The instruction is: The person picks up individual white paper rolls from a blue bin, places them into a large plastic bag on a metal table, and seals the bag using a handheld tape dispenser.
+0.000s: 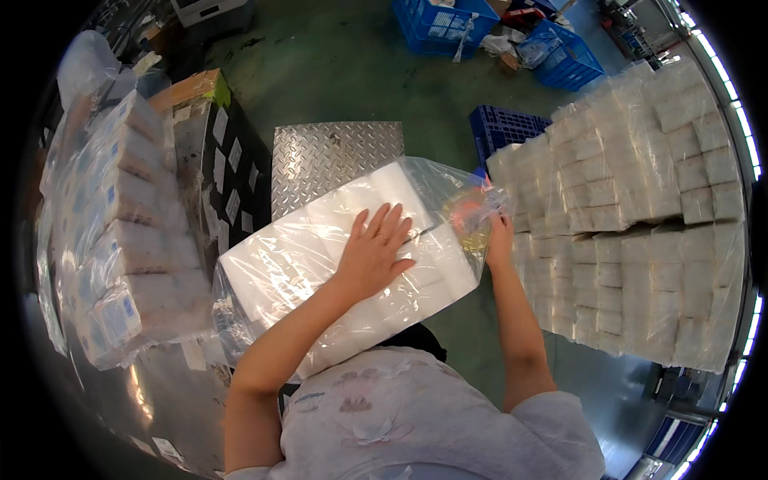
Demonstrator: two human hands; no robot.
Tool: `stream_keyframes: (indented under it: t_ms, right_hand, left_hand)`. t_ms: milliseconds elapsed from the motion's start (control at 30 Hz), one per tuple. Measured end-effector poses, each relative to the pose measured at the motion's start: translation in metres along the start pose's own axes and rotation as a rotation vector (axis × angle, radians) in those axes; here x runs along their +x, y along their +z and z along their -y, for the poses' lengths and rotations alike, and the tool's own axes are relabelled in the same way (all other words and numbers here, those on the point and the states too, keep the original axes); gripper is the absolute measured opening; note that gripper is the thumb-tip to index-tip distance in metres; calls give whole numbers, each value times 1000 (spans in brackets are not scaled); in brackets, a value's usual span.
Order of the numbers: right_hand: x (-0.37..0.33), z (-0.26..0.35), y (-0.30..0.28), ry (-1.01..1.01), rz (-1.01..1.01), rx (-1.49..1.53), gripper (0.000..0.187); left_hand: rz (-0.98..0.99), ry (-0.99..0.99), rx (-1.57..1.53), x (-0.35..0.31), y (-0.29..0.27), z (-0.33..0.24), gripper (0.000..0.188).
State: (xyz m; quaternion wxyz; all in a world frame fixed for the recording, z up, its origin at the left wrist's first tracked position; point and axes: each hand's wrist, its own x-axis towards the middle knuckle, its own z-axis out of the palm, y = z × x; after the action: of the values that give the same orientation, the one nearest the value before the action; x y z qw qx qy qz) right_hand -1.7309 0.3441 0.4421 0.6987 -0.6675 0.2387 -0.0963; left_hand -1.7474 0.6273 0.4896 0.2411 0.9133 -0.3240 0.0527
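A large clear plastic bag filled with white paper-like packs lies slantwise in front of my body, over the near part of a metal plate. My left hand rests flat on top of the bag, fingers stretched out. At the bag's right end the loose plastic is gathered, and my right hand pinches it there. Something red and yellow shows at that end beside my right hand; its kind cannot be made out.
To the left stand bagged white packs on a metal surface, beside a dark box. A diamond-plate metal platform lies ahead. Wrapped stacks rise at the right near a blue pallet. Blue crates stand farther back.
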Motion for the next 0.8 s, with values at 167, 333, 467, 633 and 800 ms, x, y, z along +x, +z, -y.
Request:
stream_keyframes:
  t_ms: [167, 333, 467, 633, 800]
  right_hand:
    - [19, 31, 7, 267, 136, 612, 26]
    - [0, 60, 43, 471, 435, 808, 41]
    - [-3, 42, 65, 398, 673, 683, 42]
    - [-21, 59, 89, 121, 690, 391, 58]
    - [-25, 66, 98, 190, 696, 322, 57]
  left_hand:
    - [-34, -66, -32, 27, 21, -31, 55]
    - [49, -144, 20, 27, 20, -36, 46]
    - [-31, -427, -31, -17, -29, -44, 42]
    - [-796, -1222, 403, -180, -60, -18, 55]
    - [-1445, -1425, -1120, -285, -36, 2, 51]
